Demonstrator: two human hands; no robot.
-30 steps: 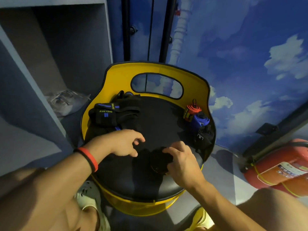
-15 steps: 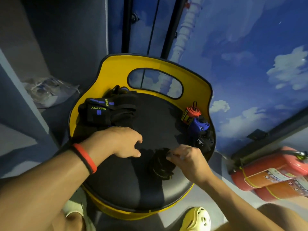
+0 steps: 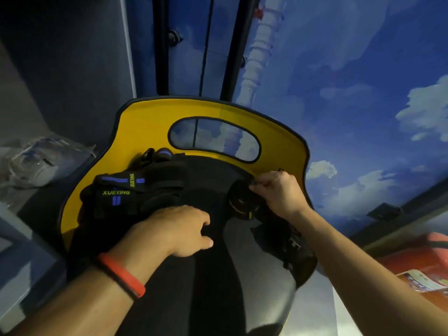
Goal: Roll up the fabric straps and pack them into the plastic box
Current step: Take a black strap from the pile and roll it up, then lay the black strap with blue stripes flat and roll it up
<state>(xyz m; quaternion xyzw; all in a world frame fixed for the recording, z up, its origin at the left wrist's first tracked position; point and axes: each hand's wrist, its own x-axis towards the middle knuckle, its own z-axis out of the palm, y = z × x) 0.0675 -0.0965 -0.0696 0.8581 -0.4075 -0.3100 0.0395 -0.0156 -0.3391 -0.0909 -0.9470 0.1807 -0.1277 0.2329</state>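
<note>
A rolled black strap (image 3: 241,202) with yellow stitching hangs just above the back right of the black seat (image 3: 206,287), and my right hand (image 3: 278,192) pinches its top edge. On the seat's left lies a pile of loose black straps (image 3: 128,195) with blue stripes and "XUEYING" lettering. My left hand (image 3: 179,229) rests on the seat just in front of that pile, fingers loosely apart and holding nothing. Under my right forearm sit more dark rolled straps (image 3: 291,243), partly hidden.
The seat belongs to a yellow chair whose backrest (image 3: 145,122) has an oval cut-out. A crumpled clear plastic package (image 3: 36,161) lies on a grey shelf at the left. Red fire extinguishers (image 3: 417,267) lie on the floor at the right.
My right hand has lifted the rolled strap from the seat's middle and carried it toward the back right. The left hand has stayed near the pile. The view has come closer.
</note>
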